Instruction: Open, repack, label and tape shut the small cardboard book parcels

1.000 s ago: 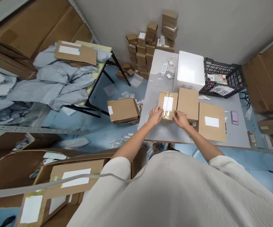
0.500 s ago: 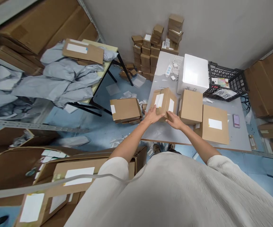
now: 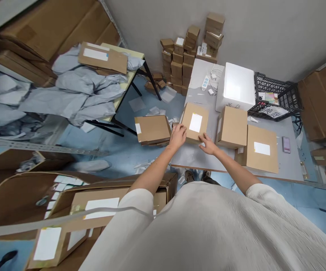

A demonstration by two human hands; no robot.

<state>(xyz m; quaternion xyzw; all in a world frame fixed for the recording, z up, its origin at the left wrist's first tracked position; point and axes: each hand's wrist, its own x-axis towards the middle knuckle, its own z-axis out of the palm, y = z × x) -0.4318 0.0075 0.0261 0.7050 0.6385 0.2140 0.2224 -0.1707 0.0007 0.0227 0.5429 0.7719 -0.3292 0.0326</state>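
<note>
A brown cardboard box [image 3: 187,116] with a white label [image 3: 196,122] on its upward face rests on the grey table, between my two hands. My left hand [image 3: 178,136] grips its left side with fingers curled over the near edge. At the near right corner, the thumb and fingers of my right hand [image 3: 208,144] hold the box's lower edge. Just right of it stands a second cardboard box [image 3: 234,126], apart from my hands. Farther right lies a wider box [image 3: 261,162] with a white label. The undersides of the boxes are hidden.
A white foam bin [image 3: 239,84] and a black plastic crate [image 3: 277,96] stand at the table's back. A power strip [image 3: 205,82] lies behind the held box. Left on the floor is a box stack [image 3: 153,128]; grey parcels [image 3: 75,101] cover another table.
The box between my hands has been turned, so one labelled face now points up instead of two labels showing. My left hand has moved from its front onto its left side.
</note>
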